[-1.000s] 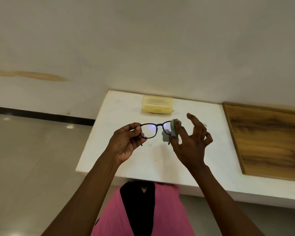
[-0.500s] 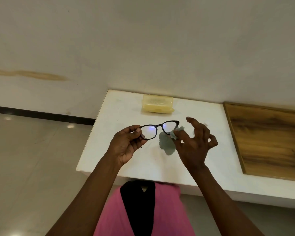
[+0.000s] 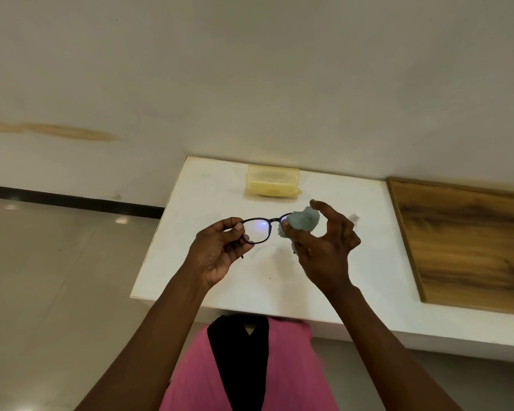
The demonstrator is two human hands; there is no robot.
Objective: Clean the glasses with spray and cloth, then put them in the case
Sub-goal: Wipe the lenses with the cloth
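I hold black-framed glasses (image 3: 258,229) in the air above the white table (image 3: 368,262). My left hand (image 3: 220,250) pinches the frame at its left end. My right hand (image 3: 324,241) pinches a pale green cloth (image 3: 300,221) around the right lens, thumb in front and forefinger behind; that lens is hidden by the cloth. A yellow translucent glasses case (image 3: 272,180) lies shut at the table's far edge, beyond both hands. No spray bottle is in view.
A wooden panel (image 3: 472,247) covers the table's right part. The table stands against a pale wall; tiled floor (image 3: 57,277) lies to the left. My pink and black clothing (image 3: 244,366) shows below the table's near edge.
The cloth hung loose below the right lens half a second ago; now it is bunched up over that lens between my right thumb and forefinger. My left hand has kept its hold.
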